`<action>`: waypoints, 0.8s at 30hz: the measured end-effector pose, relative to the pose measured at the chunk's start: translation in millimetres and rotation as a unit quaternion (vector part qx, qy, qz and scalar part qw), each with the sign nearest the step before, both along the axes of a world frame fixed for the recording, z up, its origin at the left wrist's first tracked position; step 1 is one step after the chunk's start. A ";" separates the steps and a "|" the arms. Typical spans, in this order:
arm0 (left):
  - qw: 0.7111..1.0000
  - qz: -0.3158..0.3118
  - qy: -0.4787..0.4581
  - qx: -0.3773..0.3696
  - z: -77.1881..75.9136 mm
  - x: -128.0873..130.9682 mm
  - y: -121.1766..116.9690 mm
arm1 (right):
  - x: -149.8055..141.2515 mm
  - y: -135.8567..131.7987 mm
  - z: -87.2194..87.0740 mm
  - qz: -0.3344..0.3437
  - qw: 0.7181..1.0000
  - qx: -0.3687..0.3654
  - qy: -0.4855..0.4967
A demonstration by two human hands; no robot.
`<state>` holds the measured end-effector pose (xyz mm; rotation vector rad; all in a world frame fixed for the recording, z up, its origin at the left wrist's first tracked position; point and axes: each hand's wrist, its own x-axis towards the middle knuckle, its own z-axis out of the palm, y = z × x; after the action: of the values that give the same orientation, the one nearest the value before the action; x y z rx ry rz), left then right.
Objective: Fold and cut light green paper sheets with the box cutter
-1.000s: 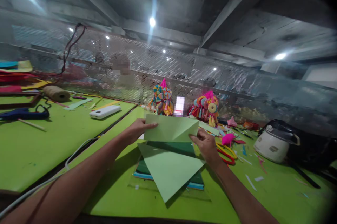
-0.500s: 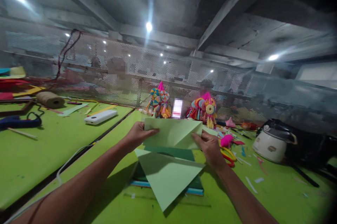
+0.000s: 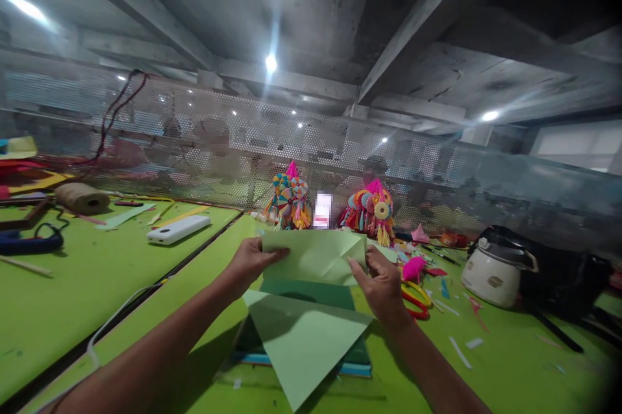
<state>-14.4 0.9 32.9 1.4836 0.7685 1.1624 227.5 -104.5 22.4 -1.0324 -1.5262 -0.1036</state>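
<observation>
A light green sheet of paper (image 3: 311, 260), creased near its right end, is held up between my two hands. My left hand (image 3: 253, 260) pinches its left edge, thumb on the near face. At the right edge my right hand (image 3: 381, 278) grips it, thumb in front and the other fingers partly hidden behind. Below it lies a light green paper triangle (image 3: 306, 339), one point toward me. The triangle rests on a dark green stack of paper (image 3: 357, 352) with blue edges showing underneath.
Colourful tasselled ornaments (image 3: 290, 197) stand behind the paper by a mesh screen. Scissors (image 3: 415, 300), paper scraps and a white pot-like container (image 3: 492, 275) are on the right. A white power bank (image 3: 179, 230), twine spool (image 3: 82, 197) and glue gun (image 3: 29, 240) lie left.
The view has tilted up slightly, so the table things sit lower and a little left. Both hands still hold the sheet, whose right end looks more bent.
</observation>
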 end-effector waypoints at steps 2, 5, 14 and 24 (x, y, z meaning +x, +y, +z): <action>1.000 -0.007 -0.013 -0.019 -1.1 0.3 -0.2 | 0.0 -0.2 0.3 -0.014 1.000 0.011 -0.015; 0.997 -0.024 -0.035 -0.061 -0.6 -0.3 0.0 | 0.5 -0.4 0.5 -0.011 1.000 0.008 -0.018; 0.993 0.050 -0.102 -0.039 8.0 3.1 -10.6 | 0.6 1.3 -2.7 0.086 0.992 -0.047 0.080; 0.991 0.067 -0.060 0.101 10.2 -1.4 -15.5 | 1.8 2.5 -6.3 0.195 0.932 -0.122 0.282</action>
<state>-15.8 -14.6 43.1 1.5294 0.6919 1.4524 229.3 -102.0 16.0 -0.8295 -1.1945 0.6276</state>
